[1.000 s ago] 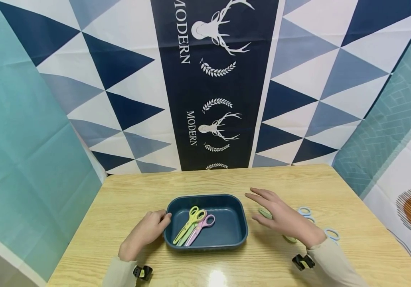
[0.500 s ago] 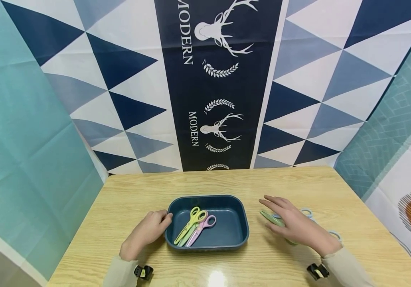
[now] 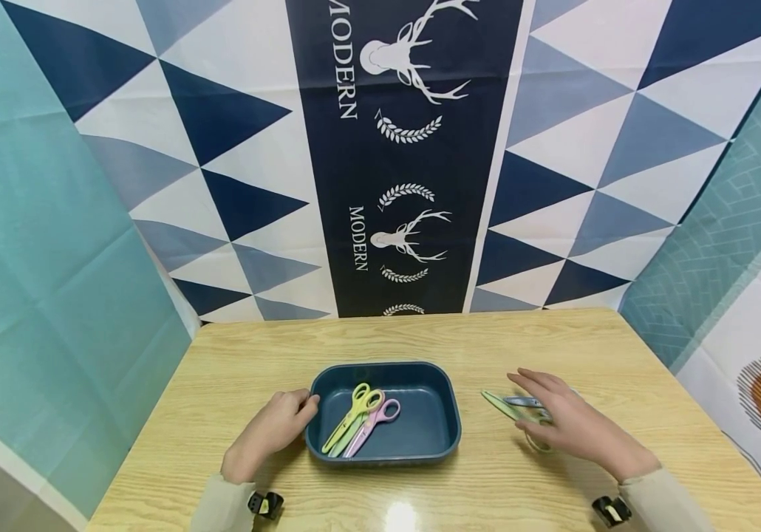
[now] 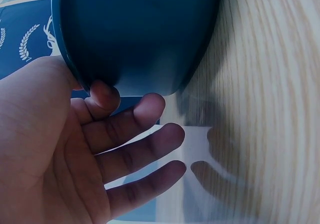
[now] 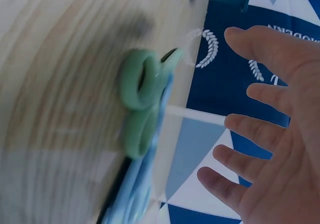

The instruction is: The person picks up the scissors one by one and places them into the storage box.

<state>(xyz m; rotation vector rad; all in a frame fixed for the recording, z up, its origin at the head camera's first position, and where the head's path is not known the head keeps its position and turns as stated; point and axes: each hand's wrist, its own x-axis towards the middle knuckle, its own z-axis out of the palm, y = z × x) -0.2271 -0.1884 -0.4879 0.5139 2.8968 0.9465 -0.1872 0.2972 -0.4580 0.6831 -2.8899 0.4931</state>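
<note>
My left hand (image 3: 277, 425) pinches the left rim of a dark blue tray (image 3: 455, 425), its other fingers loosely bent outside the wall. In the left wrist view, the index fingertip (image 4: 105, 95) touches the tray's end wall. Inside the tray lie yellow scissors (image 3: 335, 434), pink-purple scissors (image 3: 369, 423) and a light green pair (image 3: 347, 436) partly hidden beneath them. Spread fingers of my right hand (image 3: 576, 421) hover over green scissors (image 3: 496, 403) and blue scissors (image 3: 520, 401) on the table. Their handles are mostly hidden in the head view; the right wrist view shows green handle loops (image 5: 137, 84) lying across blue (image 5: 132, 199).
A light wood table (image 3: 254, 340) carries everything. Behind it hangs a patterned cloth (image 3: 407, 162) with navy triangles and deer heads. Teal cloth (image 3: 55, 258) lines the left side, and more fabric hangs on the right.
My right hand has moved right and slightly nearer, away from the tray and over the loose scissors, uncovering the green and blue blades. My left hand stays at the tray's rim.
</note>
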